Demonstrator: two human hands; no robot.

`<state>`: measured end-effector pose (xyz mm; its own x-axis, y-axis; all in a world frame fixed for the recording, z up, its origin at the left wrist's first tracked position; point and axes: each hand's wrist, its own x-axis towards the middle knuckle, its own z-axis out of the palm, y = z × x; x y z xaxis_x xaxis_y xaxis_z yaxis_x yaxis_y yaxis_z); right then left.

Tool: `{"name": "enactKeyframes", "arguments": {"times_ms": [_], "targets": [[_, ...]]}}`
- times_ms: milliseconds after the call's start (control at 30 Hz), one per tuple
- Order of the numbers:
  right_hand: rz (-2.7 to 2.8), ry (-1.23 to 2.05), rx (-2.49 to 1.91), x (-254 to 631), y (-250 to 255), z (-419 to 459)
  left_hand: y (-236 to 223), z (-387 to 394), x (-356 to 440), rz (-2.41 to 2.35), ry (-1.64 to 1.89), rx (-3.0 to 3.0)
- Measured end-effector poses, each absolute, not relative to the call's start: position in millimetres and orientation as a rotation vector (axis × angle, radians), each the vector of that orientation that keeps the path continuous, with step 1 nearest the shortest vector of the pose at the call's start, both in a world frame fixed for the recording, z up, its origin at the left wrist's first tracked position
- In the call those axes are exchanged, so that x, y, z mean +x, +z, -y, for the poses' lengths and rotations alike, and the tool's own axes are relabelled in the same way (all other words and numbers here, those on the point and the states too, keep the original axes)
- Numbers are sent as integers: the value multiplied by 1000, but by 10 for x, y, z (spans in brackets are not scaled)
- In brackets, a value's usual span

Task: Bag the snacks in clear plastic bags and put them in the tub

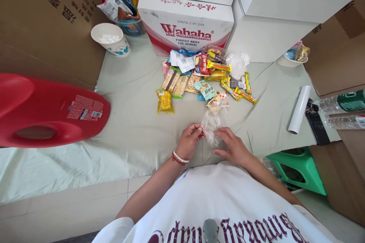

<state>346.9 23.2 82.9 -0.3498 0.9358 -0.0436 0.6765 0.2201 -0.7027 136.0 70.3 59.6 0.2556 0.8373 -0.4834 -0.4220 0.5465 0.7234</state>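
My left hand [190, 139], with a beaded bracelet at the wrist, pinches the edge of a clear plastic bag [213, 123] close to my body. To the right of the bag, my right hand [232, 146] has its thumb and fingers apart; the fingertips are at the bag's side, and I cannot tell whether they touch it. Just beyond the bag lies a heap of packaged snacks: a yellow packet [165, 101], a pale blue packet [205, 90], a red wrapper [201, 64] and several small yellow bars [246, 96]. Another crumpled clear bag [238, 65] rests at the heap's right.
Behind the heap stands a Wahaha water carton [188, 26]. A red jug [54, 110] and a paper cup [111, 40] are at the left. On the right are a white roll [299, 109], a bowl of snacks [293, 60], plastic bottles [342, 103] and a green stool [302, 171].
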Motion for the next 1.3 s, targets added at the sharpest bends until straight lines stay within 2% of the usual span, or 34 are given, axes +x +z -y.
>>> {"name": "enactKeyframes", "arguments": {"times_ms": [133, 433, 567, 867, 1000, 1100, 1167, 1300], "targets": [[2041, 906, -1426, 3450, 807, -248, 556, -693, 1311, -1006, 927, 474], [1177, 1308, -1575, 3486, 842, -284, 543, -659, 1230, -977, 938, 402], [859, 1362, -1607, 3494, 751, -240, 568, -646, 1208, -965, 919, 386], [1428, 956, -1592, 3402, 911, -205, 702, -616, 1603, -1328, 853, 895], [1251, 977, -1679, 3442, 877, -165, 612, -697, 1618, -1204, 900, 637], [1051, 1222, -1752, 3545, 780, -119, 575, -745, 1543, -1049, 970, 353], [1113, 1320, -1781, 3591, 767, -97, 570, -757, 1519, -1014, 1029, 243], [1514, 971, -1753, 3520, 962, -122, 570, -728, 1553, -1090, 1174, 359]]}}
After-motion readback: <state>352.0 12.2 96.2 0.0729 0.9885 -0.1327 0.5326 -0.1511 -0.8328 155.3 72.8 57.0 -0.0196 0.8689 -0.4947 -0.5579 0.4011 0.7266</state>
